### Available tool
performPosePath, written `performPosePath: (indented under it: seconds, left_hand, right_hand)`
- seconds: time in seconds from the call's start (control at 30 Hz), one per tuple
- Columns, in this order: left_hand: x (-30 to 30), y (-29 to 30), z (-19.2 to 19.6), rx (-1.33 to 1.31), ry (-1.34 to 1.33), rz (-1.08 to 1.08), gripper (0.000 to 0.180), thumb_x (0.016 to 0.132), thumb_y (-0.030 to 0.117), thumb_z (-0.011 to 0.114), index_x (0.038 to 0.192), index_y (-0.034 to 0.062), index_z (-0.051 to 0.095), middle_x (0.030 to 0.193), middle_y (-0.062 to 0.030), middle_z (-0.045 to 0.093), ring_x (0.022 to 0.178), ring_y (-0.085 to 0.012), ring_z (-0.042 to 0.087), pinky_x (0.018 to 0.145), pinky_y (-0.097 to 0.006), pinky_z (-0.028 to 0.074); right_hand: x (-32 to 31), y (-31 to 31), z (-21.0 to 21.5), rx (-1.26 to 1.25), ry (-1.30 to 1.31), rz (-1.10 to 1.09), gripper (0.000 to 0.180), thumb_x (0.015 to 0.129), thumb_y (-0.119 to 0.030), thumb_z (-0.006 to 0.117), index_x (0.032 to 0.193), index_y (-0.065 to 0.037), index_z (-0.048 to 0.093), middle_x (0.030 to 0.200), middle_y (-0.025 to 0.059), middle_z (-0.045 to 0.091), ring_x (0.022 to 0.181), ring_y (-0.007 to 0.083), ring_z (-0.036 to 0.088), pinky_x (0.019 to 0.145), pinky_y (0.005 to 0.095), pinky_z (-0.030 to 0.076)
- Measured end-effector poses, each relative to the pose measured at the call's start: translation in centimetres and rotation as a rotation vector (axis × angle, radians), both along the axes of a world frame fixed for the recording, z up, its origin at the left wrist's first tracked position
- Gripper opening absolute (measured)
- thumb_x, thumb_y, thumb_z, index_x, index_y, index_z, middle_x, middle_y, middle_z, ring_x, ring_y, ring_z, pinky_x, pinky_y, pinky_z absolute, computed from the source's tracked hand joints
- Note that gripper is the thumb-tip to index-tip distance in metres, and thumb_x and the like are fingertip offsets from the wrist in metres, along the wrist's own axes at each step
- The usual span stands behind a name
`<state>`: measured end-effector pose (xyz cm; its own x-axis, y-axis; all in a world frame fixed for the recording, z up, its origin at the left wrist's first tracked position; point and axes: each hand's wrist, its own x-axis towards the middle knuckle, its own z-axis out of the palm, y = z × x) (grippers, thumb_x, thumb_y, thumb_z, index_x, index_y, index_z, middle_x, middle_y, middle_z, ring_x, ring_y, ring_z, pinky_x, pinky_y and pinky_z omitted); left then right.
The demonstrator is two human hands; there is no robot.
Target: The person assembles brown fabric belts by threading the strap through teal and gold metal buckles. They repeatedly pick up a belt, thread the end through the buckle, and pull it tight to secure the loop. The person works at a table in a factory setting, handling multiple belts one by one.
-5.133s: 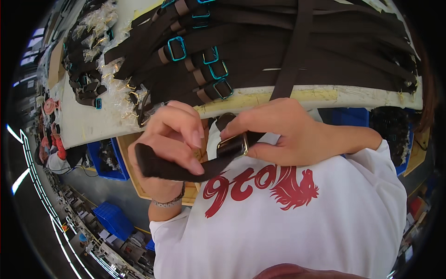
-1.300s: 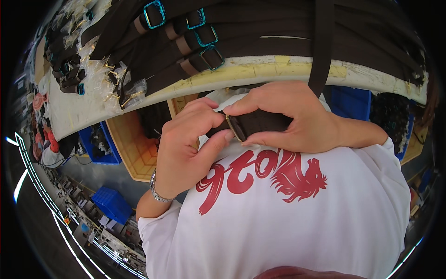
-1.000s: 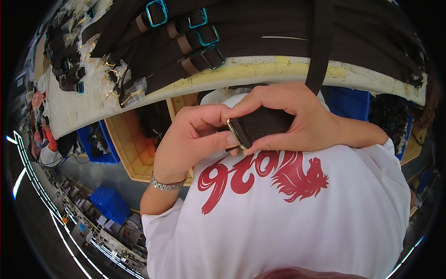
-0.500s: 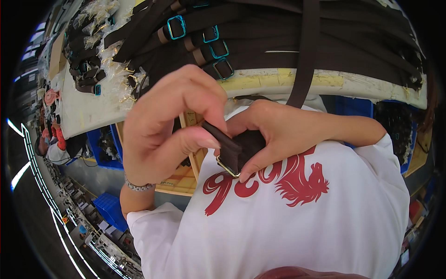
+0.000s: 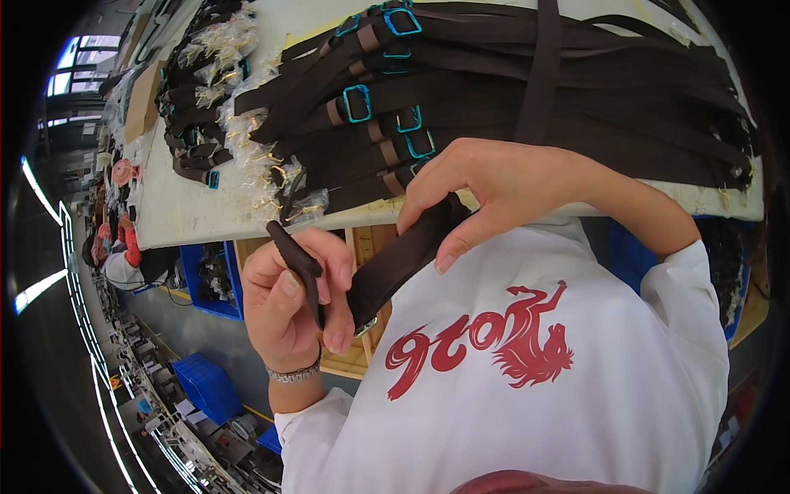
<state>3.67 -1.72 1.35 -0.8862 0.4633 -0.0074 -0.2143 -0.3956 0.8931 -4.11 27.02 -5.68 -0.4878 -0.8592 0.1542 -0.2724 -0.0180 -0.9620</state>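
Observation:
A dark brown webbing strap (image 5: pixel 401 262) runs between my two hands, in front of my shirt. My left hand (image 5: pixel 295 300) is closed on its end, which stands up between thumb and fingers. Just past the left fingertips, a metal buckle (image 5: pixel 366 327) shows one shiny edge; the strap and fingers hide the rest. My right hand (image 5: pixel 514 185) grips the strap farther up, thumb below and fingers above.
The pale table (image 5: pixel 185 216) beyond bears a pile of brown straps (image 5: pixel 494 82) with blue-edged buckles (image 5: pixel 357 104). Clear plastic bags with gold-coloured hooks (image 5: pixel 263 177) lie left of it. Blue crates (image 5: pixel 207 385) stand below, and a person in red sleeves (image 5: pixel 130 247) sits far left.
My left hand has moved down and left, drawing the strap end away from the buckle. The hands are farther apart, and more strap shows between them. The view has shifted.

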Motion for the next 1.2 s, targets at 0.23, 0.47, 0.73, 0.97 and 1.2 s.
performPosePath:
  seconds: [0.23, 0.47, 0.73, 0.97, 1.2]
  left_hand:
    - [-0.1, -0.8, -0.4, -0.346, -0.078, 0.093, 0.026, 0.109, 0.013, 0.062, 0.104, -0.0099, 0.072, 0.142, -0.0318, 0.063, 0.06, -0.0118, 0.066, 0.049, -0.022, 0.054]
    - [1.1, 0.7, -1.8, -0.355, -0.019, 0.081, 0.018, 0.105, 0.008, 0.07, 0.108, -0.0098, 0.075, 0.112, -0.015, 0.074, 0.074, -0.0144, 0.068, 0.063, -0.028, 0.056]
    - [2.1, 2.8, -3.9, 0.021, 0.075, 0.43, 0.025, 0.103, 0.016, 0.075, 0.102, -0.009, 0.075, 0.098, -0.0124, 0.072, 0.074, -0.0164, 0.067, 0.063, -0.028, 0.055]
    - [1.9, 5.2, -4.4, -0.221, 0.188, 0.361, 0.033, 0.104, 0.025, 0.073, 0.093, -0.0068, 0.071, 0.097, -0.0135, 0.071, 0.065, -0.0154, 0.064, 0.056, -0.027, 0.051]
    - [2.0, 5.6, -5.6, -0.215, 0.075, 0.265, 0.019, 0.106, 0.006, 0.065, 0.106, -0.0116, 0.072, 0.103, -0.0126, 0.071, 0.074, -0.0158, 0.068, 0.059, -0.028, 0.053]
  right_hand:
    - [-1.9, -0.7, -1.1, 0.123, -0.103, 0.117, 0.03, 0.102, -0.029, 0.077, 0.094, -0.003, 0.066, 0.091, 0.0024, 0.075, 0.082, 0.0123, 0.064, 0.074, 0.0328, 0.049]
    - [-2.3, -4.1, 3.4, 0.119, -0.217, -0.187, 0.03, 0.102, -0.03, 0.079, 0.091, -0.006, 0.065, 0.06, -0.0073, 0.053, 0.06, 0.0021, 0.047, 0.057, 0.0267, 0.035]
    - [4.5, -0.3, 2.8, -0.113, 0.222, -0.482, 0.041, 0.116, -0.033, 0.054, 0.106, 0.002, 0.072, 0.099, 0.0072, 0.071, 0.088, 0.0178, 0.063, 0.081, 0.0365, 0.051]
    - [4.0, -3.5, 1.8, -0.617, -1.127, -0.277, 0.072, 0.116, -0.06, 0.04, 0.155, 0.0, 0.053, 0.125, 0.0113, 0.072, 0.12, 0.0169, 0.065, 0.105, 0.0366, 0.05]
    - [3.0, -3.9, 2.5, -0.625, -0.744, -0.401, 0.047, 0.114, -0.036, 0.059, 0.144, 0.0, 0.058, 0.118, 0.0136, 0.076, 0.111, 0.0198, 0.071, 0.104, 0.0393, 0.054]
